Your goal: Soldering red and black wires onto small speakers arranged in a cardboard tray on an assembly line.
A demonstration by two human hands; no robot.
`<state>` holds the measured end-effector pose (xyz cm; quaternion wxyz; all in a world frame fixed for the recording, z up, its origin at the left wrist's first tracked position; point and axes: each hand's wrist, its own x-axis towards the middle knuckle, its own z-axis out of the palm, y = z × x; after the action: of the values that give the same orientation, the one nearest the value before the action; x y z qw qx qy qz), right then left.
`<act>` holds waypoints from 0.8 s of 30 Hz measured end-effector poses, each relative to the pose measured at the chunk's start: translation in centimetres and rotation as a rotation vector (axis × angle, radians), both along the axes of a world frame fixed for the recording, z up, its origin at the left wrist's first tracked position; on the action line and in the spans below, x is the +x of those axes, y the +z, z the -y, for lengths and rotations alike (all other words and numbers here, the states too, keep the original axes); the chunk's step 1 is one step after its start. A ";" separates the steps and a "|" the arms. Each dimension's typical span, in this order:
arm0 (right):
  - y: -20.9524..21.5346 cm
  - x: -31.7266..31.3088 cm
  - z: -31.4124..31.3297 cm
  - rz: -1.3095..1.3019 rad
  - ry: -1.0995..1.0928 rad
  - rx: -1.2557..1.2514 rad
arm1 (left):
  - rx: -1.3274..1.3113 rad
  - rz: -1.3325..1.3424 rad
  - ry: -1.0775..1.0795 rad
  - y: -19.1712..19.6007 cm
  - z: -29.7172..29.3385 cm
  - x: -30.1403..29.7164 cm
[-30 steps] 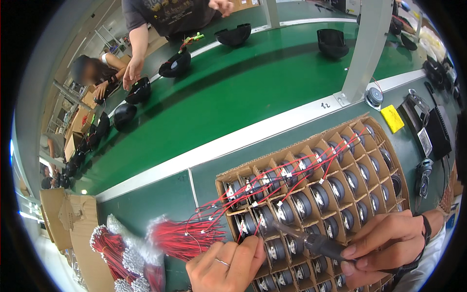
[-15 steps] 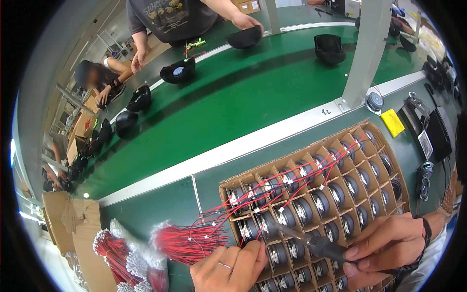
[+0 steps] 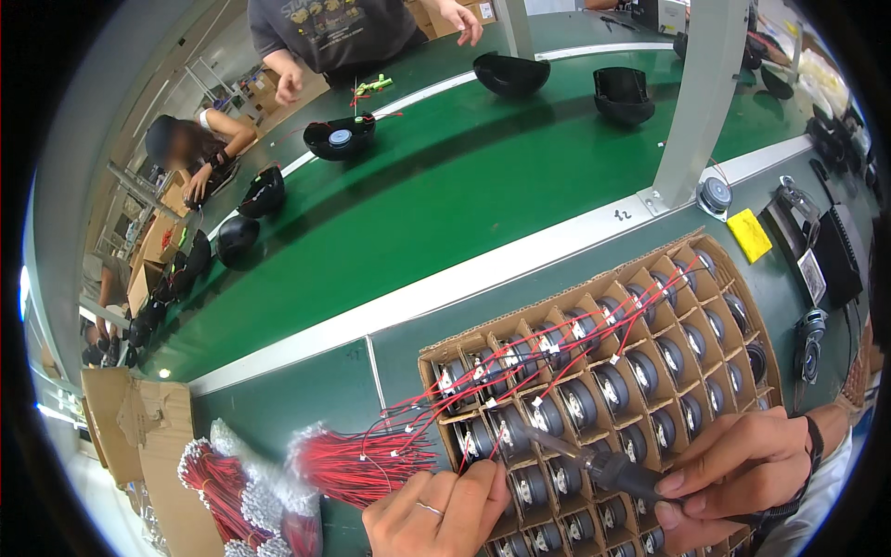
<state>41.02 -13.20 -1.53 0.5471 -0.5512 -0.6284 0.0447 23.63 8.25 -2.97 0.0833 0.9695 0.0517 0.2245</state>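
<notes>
My right hand (image 3: 742, 469) holds a soldering iron (image 3: 624, 472) by its dark handle, its tip pointing left over a speaker in the divided cardboard box (image 3: 594, 290). With fingertips pinched, my left hand (image 3: 436, 512) grips a thin red wire (image 3: 498, 440) at a small round speaker (image 3: 510, 429) near the box's left side. Whether the iron's tip touches the wire or speaker, I cannot tell. Several speakers stand on edge in the compartments, and red wires with white connectors lie across the upper rows. A bundle of red-and-black wires (image 3: 364, 461) lies left of the box.
A green belt (image 3: 464, 200) carries black half-shells, including one shell (image 3: 511, 74) near a co-worker's hand (image 3: 461, 20). A metal post (image 3: 698, 102) rises at the belt's edge. A loose speaker (image 3: 715, 193) and a yellow sponge (image 3: 749, 235) lie right; bagged wires (image 3: 223, 492) lie left.
The co-worker across the belt has let go of a black half-shell, which now sits farther right on the belt. My hands and the soldering iron have hardly moved.
</notes>
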 end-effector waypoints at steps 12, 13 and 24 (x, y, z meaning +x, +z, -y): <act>0.1 0.0 -0.1 -0.025 0.007 -0.007 | 0.004 -0.009 -0.002 0.0 -0.1 -0.1; 0.0 0.0 -0.2 -0.023 0.004 -0.002 | 0.000 -0.007 -0.005 0.0 -0.1 -0.1; -2.0 -1.1 0.0 -0.096 -0.155 0.056 | 0.008 0.006 0.001 -0.1 0.0 0.0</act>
<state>39.91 -13.23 -3.53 0.5935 -0.5801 -0.5577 0.0111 23.60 8.24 -3.08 0.0793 0.9692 0.0511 0.2276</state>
